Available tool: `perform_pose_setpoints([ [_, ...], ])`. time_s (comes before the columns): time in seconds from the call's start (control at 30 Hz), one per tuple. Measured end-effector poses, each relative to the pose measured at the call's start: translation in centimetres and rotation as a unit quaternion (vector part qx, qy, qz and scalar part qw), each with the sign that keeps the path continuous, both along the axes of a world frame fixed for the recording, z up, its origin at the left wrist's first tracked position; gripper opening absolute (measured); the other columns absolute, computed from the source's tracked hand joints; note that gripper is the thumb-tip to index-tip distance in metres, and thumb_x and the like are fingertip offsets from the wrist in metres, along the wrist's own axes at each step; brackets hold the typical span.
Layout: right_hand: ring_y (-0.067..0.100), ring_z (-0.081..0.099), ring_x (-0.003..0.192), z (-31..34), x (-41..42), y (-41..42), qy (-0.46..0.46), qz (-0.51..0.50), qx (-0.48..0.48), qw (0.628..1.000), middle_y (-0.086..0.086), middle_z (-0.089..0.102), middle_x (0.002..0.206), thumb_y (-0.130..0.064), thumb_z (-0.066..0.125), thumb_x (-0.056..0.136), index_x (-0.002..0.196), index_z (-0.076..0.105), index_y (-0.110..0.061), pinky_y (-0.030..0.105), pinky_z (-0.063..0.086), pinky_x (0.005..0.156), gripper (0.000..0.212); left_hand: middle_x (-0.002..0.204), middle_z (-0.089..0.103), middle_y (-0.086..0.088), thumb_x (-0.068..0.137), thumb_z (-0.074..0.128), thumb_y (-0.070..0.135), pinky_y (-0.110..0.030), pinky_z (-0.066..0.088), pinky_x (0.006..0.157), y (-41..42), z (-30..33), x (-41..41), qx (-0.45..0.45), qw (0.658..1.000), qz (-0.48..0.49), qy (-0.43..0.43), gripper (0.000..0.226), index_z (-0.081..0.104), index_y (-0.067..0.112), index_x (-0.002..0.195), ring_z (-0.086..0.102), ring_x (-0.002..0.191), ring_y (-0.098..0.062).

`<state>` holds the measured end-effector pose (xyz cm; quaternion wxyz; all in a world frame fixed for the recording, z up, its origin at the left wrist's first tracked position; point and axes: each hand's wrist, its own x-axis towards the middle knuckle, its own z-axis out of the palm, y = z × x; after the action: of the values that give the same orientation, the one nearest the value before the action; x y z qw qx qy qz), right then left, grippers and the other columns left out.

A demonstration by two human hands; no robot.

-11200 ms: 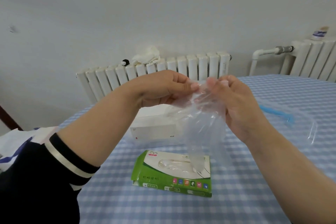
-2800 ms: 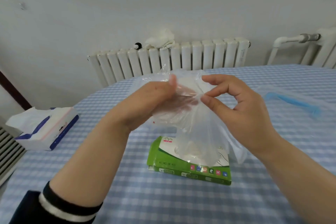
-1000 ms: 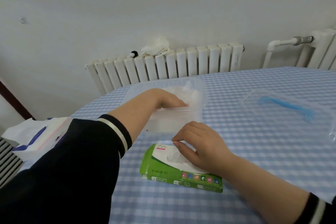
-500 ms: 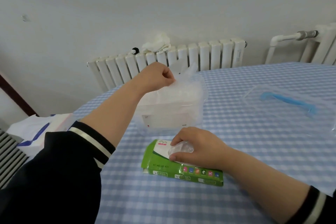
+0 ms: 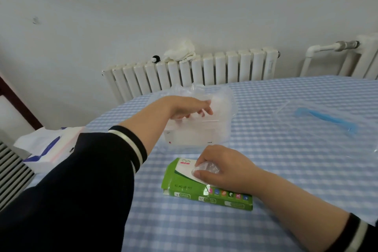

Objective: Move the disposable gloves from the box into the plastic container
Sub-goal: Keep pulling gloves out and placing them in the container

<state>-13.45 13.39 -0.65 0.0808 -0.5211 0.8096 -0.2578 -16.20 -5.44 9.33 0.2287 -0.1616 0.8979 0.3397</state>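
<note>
Far left, a tissue pack [image 5: 44, 150] sits at the table [image 5: 286, 170] edge, partly behind your dark sleeve [image 5: 81, 180].

Your left hand [image 5: 189, 107] is over the container [image 5: 214, 129], at its near-left rim. Fingers are loosely extended and pointing right, with nothing pinched that I can see. The fingertips are at or just above the crumpled gloves [image 5: 212, 98] already inside; I can't tell if they touch. Those gloves are clear thin film, bunched up, and rise a bit above the far rim. The container is clear plastic, rectangular and lidless, with a white label on its near wall.

The box [image 5: 184, 186] lies flat just in front of the container, close but apart. It is green with a white top panel and a row of small icons along the near side.

Your right hand [image 5: 223, 170] rests on the right half of the box top, fingers curled. Thumb and forefinger pinch a glove [image 5: 206, 166] at the box opening. Only a small wad of clear film shows between the fingers; the rest is still in the box or hidden under your hand.

Right of that, well apart from the box, the lid [image 5: 319, 120] lies flat on the checked cloth. It is clear with a blue handle [image 5: 325, 118].

Behind the table stands a white radiator [image 5: 204, 69] with a rag [image 5: 180, 52] on top.
</note>
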Motion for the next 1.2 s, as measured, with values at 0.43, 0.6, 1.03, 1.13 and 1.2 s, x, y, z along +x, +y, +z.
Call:
perform_pose_setpoints([
  [0.43,0.007,0.055,0.087,0.1,-0.2,0.1,-0.025,-0.006,-0.025,0.999,-0.007,0.064,0.091,-0.061,0.015,0.091,0.098,0.067,-0.022,0.035,0.046,0.081,0.065,0.104,0.068,-0.016,0.086,0.043,-0.006,-0.033,0.052,0.066,-2.1,-0.9,-2.2,-0.199,0.960,0.062,0.185,0.028,0.068,-0.001,0.098,0.059,0.075,-0.026],
  [0.6,0.005,0.055,0.086,0.2,-0.1,0.1,-0.027,-0.018,-0.021,0.999,-0.009,0.064,0.092,-0.055,0.028,0.091,0.099,0.068,-0.024,0.032,0.048,0.078,0.051,0.079,0.054,0.006,0.088,0.067,0.019,-0.026,0.038,0.067,-2.6,-0.4,-1.8,-0.317,0.912,0.022,0.260,0.017,0.055,0.018,0.075,0.055,0.082,-0.018],
  [1.03,0.001,0.051,0.083,0.1,0.1,0.1,-0.017,-0.015,-0.035,0.999,-0.014,0.061,0.088,-0.062,0.024,0.085,0.093,0.067,-0.026,0.024,0.045,0.074,0.056,0.149,0.040,0.011,0.102,0.045,0.032,-0.035,0.025,0.117,-5.4,-1.8,0.2,-0.215,0.970,-0.096,0.055,0.045,0.038,0.032,0.147,0.035,0.139,-0.012],
  [1.13,0.000,0.050,0.083,0.1,0.0,0.1,-0.012,-0.012,-0.033,0.999,-0.014,0.060,0.089,-0.055,0.033,0.092,0.094,0.067,-0.026,0.025,0.045,0.074,0.045,0.136,0.049,0.012,0.100,0.046,0.023,-0.036,0.030,0.113,-5.3,-1.8,0.2,-0.222,0.969,-0.095,0.046,0.035,0.051,0.030,0.134,0.042,0.128,-0.012],
  [1.2,0.001,0.052,0.086,0.2,0.0,0.1,-0.013,-0.009,-0.038,0.999,-0.013,0.063,0.093,-0.050,0.039,0.095,0.096,0.067,-0.026,0.026,0.046,0.077,0.038,0.131,0.057,0.003,0.098,0.046,0.020,-0.038,0.038,0.105,-5.2,-1.0,0.0,-0.251,0.960,-0.095,0.076,0.024,0.059,0.017,0.118,0.051,0.119,-0.017],
])
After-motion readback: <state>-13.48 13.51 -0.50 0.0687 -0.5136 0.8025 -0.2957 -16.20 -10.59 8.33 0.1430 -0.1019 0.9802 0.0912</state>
